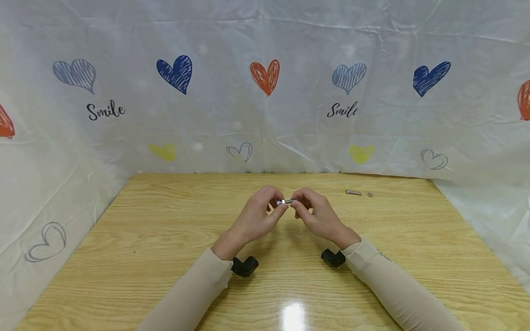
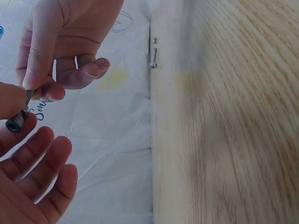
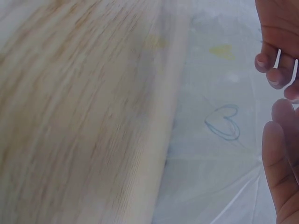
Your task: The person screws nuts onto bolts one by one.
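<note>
A small metal socket-head bolt [image 1: 289, 201] is held between both hands above the middle of the table. My left hand [image 1: 257, 215] pinches it near its head, between thumb and forefinger. At the other end, my right hand [image 1: 322, 217] pinches the shank with thumb and forefinger. The left wrist view shows the bolt's dark round head [image 2: 14, 124] facing the camera, while fingertips cover much of the shank. Whether a nut sits on it, I cannot tell. In the right wrist view only parts of both hands appear at the right edge, and the bolt is not visible.
A second bolt [image 1: 354, 192] lies on the wooden table [image 1: 165, 230], back right, with a loose nut [image 1: 370, 195] just to its right. A white sheet [image 1: 265, 124] printed with hearts hangs behind the table. Black wrist mounts [image 1: 245, 266] jut out below both wrists.
</note>
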{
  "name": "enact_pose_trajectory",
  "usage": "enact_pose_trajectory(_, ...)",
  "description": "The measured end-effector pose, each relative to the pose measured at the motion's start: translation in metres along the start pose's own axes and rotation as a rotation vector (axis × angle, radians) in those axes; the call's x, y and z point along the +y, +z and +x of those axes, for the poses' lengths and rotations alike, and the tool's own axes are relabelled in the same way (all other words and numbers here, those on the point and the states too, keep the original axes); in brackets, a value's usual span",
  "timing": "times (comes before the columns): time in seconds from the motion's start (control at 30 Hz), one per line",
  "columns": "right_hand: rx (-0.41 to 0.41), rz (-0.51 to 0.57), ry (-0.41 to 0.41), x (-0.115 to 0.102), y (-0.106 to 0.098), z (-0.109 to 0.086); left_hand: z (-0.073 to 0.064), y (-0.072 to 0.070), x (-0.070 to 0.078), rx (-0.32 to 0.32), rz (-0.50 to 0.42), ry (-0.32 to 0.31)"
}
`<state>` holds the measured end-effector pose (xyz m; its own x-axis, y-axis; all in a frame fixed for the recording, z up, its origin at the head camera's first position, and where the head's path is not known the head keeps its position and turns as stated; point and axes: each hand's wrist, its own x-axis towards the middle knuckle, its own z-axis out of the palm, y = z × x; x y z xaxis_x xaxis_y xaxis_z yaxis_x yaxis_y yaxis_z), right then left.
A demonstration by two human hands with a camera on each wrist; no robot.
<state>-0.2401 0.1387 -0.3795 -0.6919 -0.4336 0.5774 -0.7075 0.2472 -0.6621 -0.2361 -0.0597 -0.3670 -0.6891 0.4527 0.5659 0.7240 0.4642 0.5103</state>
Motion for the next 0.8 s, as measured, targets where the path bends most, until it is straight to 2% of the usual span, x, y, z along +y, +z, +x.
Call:
enact_pose_trajectory(0.23, 0.002, -0.003, -0.032, -0.026, -0.004, 0.001, -0.001, 0.000, 0.001, -0.028, 0.013, -0.059)
enact_pose_trajectory(0.33, 0.002, -0.001, -0.037, -0.021, -0.002, 0.002, -0.001, 0.000, 0.000, -0.016, 0.018, -0.043)
enact_pose_trajectory(0.47, 0.002, 0.009, -0.035, -0.003, 0.001, 0.001, -0.001, 0.000, -0.001, 0.002, 0.005, 0.010)
enact_pose_trajectory(0.53, 0.001, 0.012, -0.029, -0.006, 0.000, 0.001, -0.001, 0.000, -0.001, 0.007, 0.003, 0.022)
enact_pose_trajectory(0.7, 0.001, 0.000, -0.033, -0.027, -0.003, 0.002, -0.001, 0.000, 0.000, -0.003, 0.012, -0.014)
enact_pose_trajectory(0.8, 0.002, -0.006, -0.029, -0.015, -0.001, 0.001, -0.001, 0.000, 0.000, -0.007, 0.012, -0.038)
